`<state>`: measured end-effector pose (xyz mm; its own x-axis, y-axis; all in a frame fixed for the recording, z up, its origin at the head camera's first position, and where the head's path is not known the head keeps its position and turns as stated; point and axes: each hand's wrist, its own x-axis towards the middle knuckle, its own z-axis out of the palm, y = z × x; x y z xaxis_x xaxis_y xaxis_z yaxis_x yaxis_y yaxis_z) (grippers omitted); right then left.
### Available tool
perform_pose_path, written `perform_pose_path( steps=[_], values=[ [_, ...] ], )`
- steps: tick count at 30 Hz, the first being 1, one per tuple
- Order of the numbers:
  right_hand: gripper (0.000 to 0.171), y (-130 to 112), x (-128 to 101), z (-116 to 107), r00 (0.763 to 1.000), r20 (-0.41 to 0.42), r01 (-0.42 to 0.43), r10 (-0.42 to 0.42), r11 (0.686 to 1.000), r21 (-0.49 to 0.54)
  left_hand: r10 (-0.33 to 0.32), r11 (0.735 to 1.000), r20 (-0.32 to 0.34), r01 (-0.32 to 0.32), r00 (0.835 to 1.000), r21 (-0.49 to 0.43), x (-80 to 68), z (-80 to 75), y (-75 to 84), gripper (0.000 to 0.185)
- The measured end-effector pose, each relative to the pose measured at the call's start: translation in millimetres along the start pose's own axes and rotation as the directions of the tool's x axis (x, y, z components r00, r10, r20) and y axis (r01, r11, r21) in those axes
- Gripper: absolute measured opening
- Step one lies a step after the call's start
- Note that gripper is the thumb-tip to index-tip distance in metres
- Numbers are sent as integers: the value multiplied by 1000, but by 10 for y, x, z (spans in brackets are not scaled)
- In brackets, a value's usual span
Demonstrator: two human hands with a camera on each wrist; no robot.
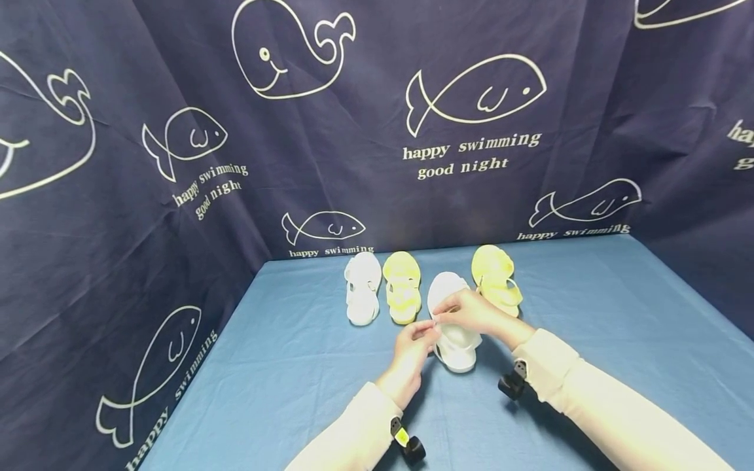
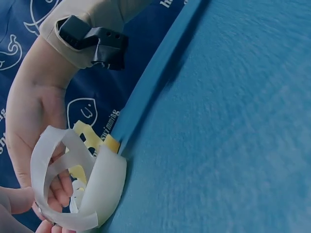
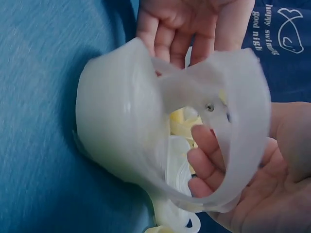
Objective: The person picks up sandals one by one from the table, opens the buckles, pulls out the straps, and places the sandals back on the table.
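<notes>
— Dark blue cloth [image 1: 106,216] printed with whales and fish hangs on three sides, and a blue table [image 1: 589,314] runs between. How much room is free?

— Plenty of bare top lies to the left and to the right of the shoes; the near edge is out of view, and the cloth walls meet the top at the left, the back and the right.

— From the left, what stands there?

— A white sandal [image 1: 362,288] near the back, a yellow sandal [image 1: 402,288] just beside it, then the white sandal in hand [image 1: 455,340], and behind that a second yellow sandal [image 1: 496,280].

— And the hands?

— The left hand [image 1: 412,350] sits at the left side of the held sandal, its fingertips pinching the strap [image 3: 243,121]. The right hand [image 1: 477,313] lies over the top of the same shoe, fingers curled round the strap from the other side. In the wrist views the strap loops between both hands, with a small stud [image 3: 209,107] showing on it.

— Does the shoe touch the table?

— Its sole rests on the top in the right wrist view.
</notes>
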<state>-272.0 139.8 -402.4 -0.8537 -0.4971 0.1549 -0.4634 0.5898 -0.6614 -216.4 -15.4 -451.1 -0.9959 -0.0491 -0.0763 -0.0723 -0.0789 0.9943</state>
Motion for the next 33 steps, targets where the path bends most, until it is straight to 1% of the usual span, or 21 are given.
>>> perform_pose_path(
  steps=[3,7,10,13,17,23,28,33],
  values=[
    [18,12,-22,-21,1000,13,5,-5,1000,-19,13,1000,8,-13,1000,16,-20,-12,2,30],
    [14,43,-60,-43,1000,8,-14,14,999,-30,9,1000,32,-10,999,29,-21,-32,4,30],
    [12,71,-92,-43,999,2,-39,39,999,-21,-11,999,40,10,999,35,-5,-47,-10,30],
    [11,100,-121,-28,998,-4,-61,60,998,-8,-46,998,30,45,998,33,7,-63,-34,27],
    [11,127,-145,-5,997,-26,-71,71,997,13,-61,998,13,60,998,28,5,-83,-45,24],
    [14,162,-160,35,994,-73,-76,79,996,40,-35,999,-12,35,999,14,9,-112,-12,20],
    [11,185,-172,94,990,-92,-96,105,990,99,-20,1000,-35,21,999,23,27,-111,-10,18],
    [13,186,-187,134,983,-99,-138,156,976,169,-5,1000,-52,5,999,6,41,-86,-16,16]
  ],
)
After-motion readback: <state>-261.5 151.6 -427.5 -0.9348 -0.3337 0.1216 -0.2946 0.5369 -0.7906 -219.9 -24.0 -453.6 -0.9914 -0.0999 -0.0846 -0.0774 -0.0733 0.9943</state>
